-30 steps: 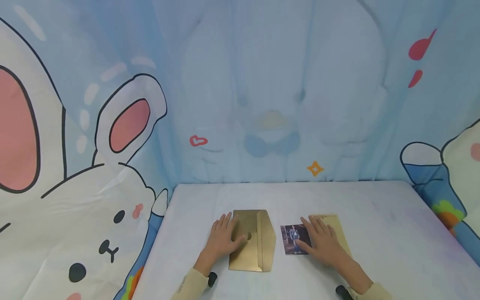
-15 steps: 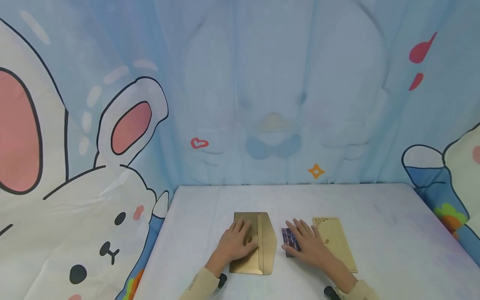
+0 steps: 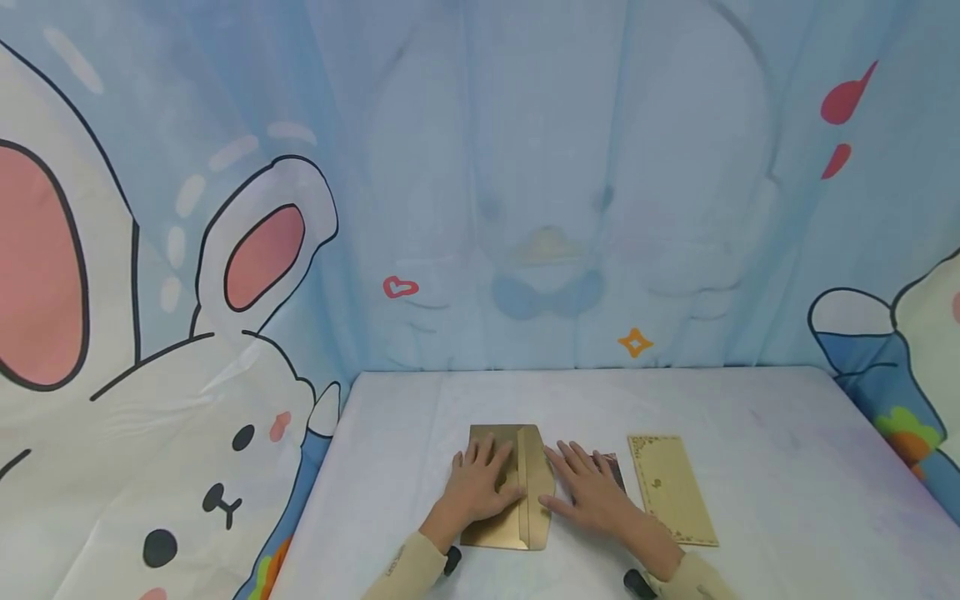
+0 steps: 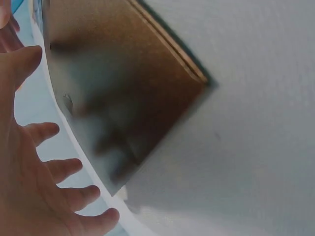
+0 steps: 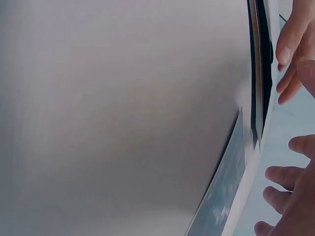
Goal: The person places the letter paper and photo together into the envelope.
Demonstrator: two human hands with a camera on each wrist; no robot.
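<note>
A gold envelope lies flat with its flap unfolded to the right. Over it hovers my left hand, fingers spread; in the left wrist view this hand shows apart from the envelope, casting a finger shadow. My right hand is spread above the table beside the flap, partly covering a small dark photo. In the right wrist view, a gap shows between the right fingers and the photo. Neither hand holds anything.
A pale gold card with an ornate border lies to the right of the photo. A white cloth covers the table. Behind it hangs a blue curtain with cartoon prints.
My right hand has moved left, off the gold card and across the photo toward the envelope. My left hand has shifted right over the envelope. Envelope, photo and card stay put.
</note>
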